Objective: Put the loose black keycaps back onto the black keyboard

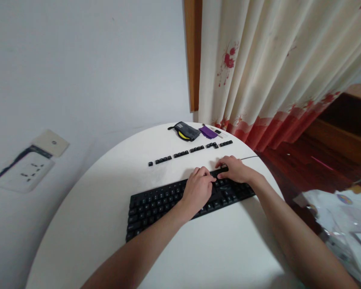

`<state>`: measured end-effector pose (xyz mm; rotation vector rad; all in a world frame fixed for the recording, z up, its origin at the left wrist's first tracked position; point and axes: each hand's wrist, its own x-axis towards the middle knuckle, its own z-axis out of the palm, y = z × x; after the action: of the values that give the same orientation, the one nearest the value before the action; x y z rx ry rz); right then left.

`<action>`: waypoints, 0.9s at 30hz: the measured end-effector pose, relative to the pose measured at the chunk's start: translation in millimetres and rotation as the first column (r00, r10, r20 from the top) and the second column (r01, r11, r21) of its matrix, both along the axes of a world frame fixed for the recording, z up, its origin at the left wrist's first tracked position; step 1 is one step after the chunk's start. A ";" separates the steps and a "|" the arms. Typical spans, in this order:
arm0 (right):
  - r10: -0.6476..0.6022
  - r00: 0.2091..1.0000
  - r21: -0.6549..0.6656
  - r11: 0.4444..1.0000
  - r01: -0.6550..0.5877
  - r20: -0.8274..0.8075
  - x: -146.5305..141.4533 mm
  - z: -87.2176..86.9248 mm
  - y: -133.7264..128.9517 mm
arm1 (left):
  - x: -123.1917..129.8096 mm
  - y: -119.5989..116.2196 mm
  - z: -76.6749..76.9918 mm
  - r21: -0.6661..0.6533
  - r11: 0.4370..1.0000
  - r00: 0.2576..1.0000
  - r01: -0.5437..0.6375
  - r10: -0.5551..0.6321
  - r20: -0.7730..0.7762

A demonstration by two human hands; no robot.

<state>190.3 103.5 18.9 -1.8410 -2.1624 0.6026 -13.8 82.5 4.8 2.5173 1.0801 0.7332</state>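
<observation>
A black keyboard (pixel 156 205) lies at a slant on the white round table (pixel 108 180). My left hand (pixel 198 186) rests over its middle-right part, fingers bent and close together near the upper rows; what they hold, if anything, is too small to tell. Farther right, my right hand (pixel 233 169) is at the keyboard's top edge, thumb and fingers apart with a gap between them and nothing visible in it. Beyond the keyboard, loose black keycaps (pixel 181 153) stand in a broken row, in several small groups. One keycap (pixel 151 163) sits alone at the row's left end.
Behind the keycaps lie a dark pouch (pixel 187 130) with a yellow edge, a purple cloth (pixel 208 132) and a thin tool (pixel 219 135). A cable (pixel 249 157) runs off the right edge. Curtains (pixel 258 80) hang behind; plastic bags (pixel 343 216) are at the right.
</observation>
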 end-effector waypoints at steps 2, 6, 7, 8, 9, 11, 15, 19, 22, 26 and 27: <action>-0.005 1.000 -0.011 1.000 0.005 0.018 1.0 -1.4 1.1 | -0.5 -0.2 -0.3 -0.004 1.000 1.000 -0.008 0.008 -0.007; 0.028 0.997 0.023 0.999 -0.026 -0.075 7.8 -5.2 1.9 | -0.9 -1.1 -0.3 -0.002 1.000 1.000 -0.014 0.014 0.005; 0.047 0.991 0.030 0.999 -0.043 -0.122 9.7 -6.2 2.5 | -0.7 -1.2 -0.3 -0.003 1.000 1.000 -0.018 0.018 0.007; 0.069 0.982 0.036 0.997 -0.063 -0.178 11.2 -7.4 3.6 | -0.5 -1.1 -0.2 -0.003 1.000 1.000 -0.022 0.022 0.007; 0.084 0.968 0.047 0.996 -0.075 -0.237 12.2 -8.8 5.1 | -0.2 -1.0 -0.2 -0.002 1.000 1.000 -0.027 0.027 0.006; 0.070 0.939 0.089 0.995 -0.042 -0.337 12.1 -12.4 9.2 | 0.4 -0.6 -0.2 0.001 0.999 0.999 -0.036 0.036 -0.001; -0.067 0.934 0.183 0.973 0.138 -0.350 5.6 -22.4 17.4 | 1.5 -0.3 -0.1 0.003 0.999 0.999 -0.038 0.038 -0.011; -0.068 0.953 0.198 0.971 0.131 -0.296 2.4 -27.3 19.0 | 1.6 -0.6 1.3 -0.013 0.999 0.999 -0.040 0.040 0.001; 0.007 0.946 0.153 0.987 0.045 -0.324 7.1 -23.8 16.4 | 1.0 -0.7 2.0 -0.023 0.999 0.999 -0.041 0.041 0.013; 0.140 0.904 0.064 0.990 -0.125 -0.403 15.7 -18.8 12.4 | 0.0 -0.4 0.9 -0.029 0.999 0.999 -0.026 0.027 0.024; 0.156 0.897 0.053 0.988 -0.148 -0.413 16.7 -18.6 11.9 | -0.2 -0.2 0.4 -0.033 0.999 0.999 -0.020 0.021 0.029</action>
<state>207.0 115.3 0.3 -1.3804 -2.0176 0.9102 -14.0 82.2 5.1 2.4641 1.1010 0.7501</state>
